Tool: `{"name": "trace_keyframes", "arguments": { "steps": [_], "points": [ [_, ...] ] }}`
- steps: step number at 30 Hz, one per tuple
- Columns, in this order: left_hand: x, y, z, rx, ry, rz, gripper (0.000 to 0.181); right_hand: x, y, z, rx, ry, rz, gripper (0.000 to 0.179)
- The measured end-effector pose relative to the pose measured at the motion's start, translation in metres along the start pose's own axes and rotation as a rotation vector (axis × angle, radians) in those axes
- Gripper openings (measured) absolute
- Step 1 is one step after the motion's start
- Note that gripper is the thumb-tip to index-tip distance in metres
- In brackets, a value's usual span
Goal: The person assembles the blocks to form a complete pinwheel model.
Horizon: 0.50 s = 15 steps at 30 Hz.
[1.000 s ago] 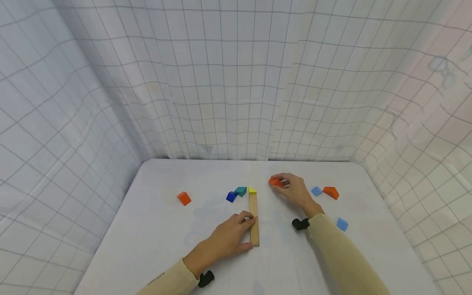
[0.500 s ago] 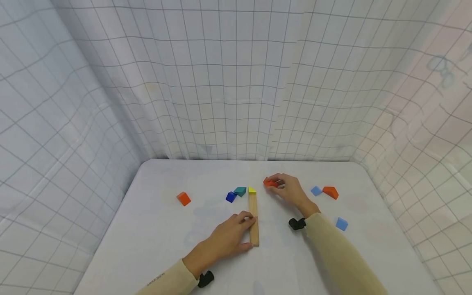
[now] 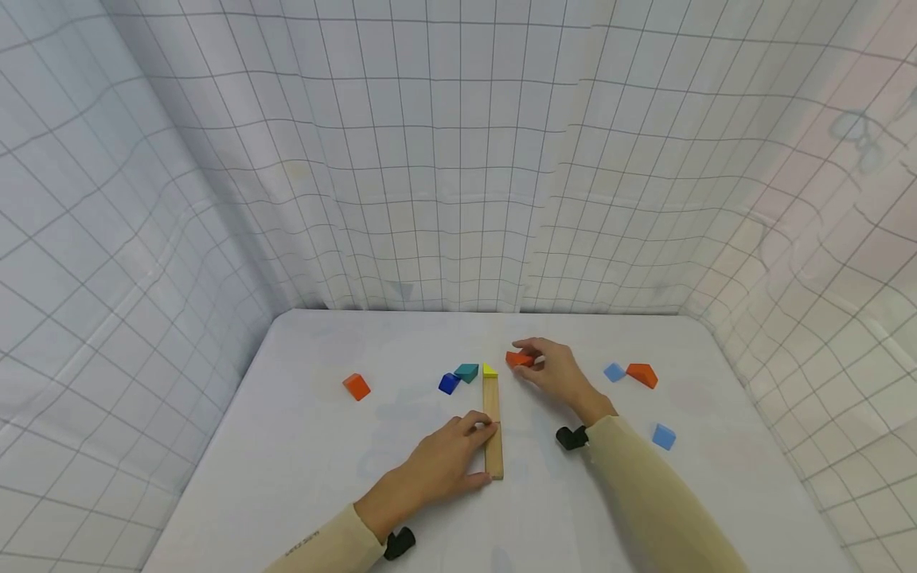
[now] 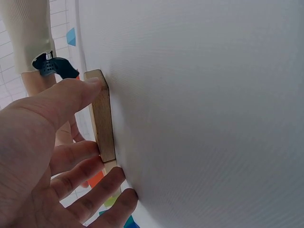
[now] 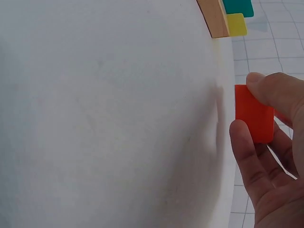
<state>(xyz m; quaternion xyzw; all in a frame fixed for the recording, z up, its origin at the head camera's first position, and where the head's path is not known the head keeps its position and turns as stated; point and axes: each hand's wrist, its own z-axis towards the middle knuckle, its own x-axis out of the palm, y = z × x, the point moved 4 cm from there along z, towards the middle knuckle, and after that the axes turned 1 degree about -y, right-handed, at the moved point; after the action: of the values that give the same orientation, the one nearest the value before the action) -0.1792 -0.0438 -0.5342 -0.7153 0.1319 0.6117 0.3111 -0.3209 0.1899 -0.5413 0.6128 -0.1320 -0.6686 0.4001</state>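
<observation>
Wood [image 4: 105,128] in left grip [image 3: 438,461], orange block [image 5: 257,121] in right [image 3: 562,374], leftmost block [image 3: 357,387] head-view only

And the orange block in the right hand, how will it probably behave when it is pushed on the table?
The orange block is probably stiff: its edges look straight between thumb and fingers of the right hand. Its flat face suggests sliding rather than rolling on the table. That smooth-looking face may be slightly slippery.

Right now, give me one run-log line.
Left hand: touches nearer rectangular pale-wood bar | right hand: holds orange-red block | yellow triangular block: at farther pale-wood bar's far end
</observation>
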Motion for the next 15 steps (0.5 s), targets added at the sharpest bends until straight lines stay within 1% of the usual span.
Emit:
{"name": "trace_keyframes", "arguments": {
  "steps": [5,9,12,15],
  "points": [
    [0.001,0.001,-0.001,0.002,0.0,-0.007,0.08,0.003,0.006,0.001,0.015,0.025,-0.001,0.037],
    [0.003,0.001,-0.001,0.002,0.004,-0.011,0.08,0.004,0.01,0.001,0.009,0.033,0.001,0.036],
    [0.003,0.001,0.0,0.001,0.004,-0.01,0.08,0.005,0.012,0.002,-0.012,0.037,0.007,0.036],
    [0.003,0.001,0.0,0.001,0.007,-0.008,0.081,0.006,0.012,0.002,-0.016,0.049,0.011,0.037]
  ]
}}
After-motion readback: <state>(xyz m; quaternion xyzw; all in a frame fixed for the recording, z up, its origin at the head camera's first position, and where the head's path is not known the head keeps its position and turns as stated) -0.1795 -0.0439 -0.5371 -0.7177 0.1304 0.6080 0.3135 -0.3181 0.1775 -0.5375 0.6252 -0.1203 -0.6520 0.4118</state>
